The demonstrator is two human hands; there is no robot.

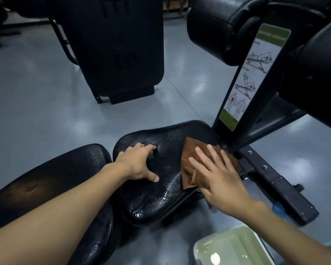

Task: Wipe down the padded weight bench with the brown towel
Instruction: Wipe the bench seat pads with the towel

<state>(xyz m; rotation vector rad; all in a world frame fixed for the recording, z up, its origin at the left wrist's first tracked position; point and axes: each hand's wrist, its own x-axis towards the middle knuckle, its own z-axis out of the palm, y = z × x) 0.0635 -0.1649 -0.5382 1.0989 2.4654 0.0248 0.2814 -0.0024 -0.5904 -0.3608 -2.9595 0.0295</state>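
Observation:
The black padded seat (pixel 161 192) of the weight bench lies below me, its surface wet and shiny. A second black pad (pixel 52 180) adjoins it on the left. The folded brown towel (pixel 189 159) lies on the seat's right edge. My right hand (pixel 218 175) presses flat on the towel with straight, spread fingers. My left hand (pixel 139 163) rests on the seat's left part, fingertips and thumb braced on the padding, holding nothing.
A black upright post with an exercise instruction label (pixel 252 73) rises right of the seat, with round black pads (pixel 214 31) above. The bench's metal base (pixel 279 186) runs right. A pale green basin of liquid (pixel 233 247) sits on the grey floor bottom right. Another black bench (pixel 118 44) stands ahead.

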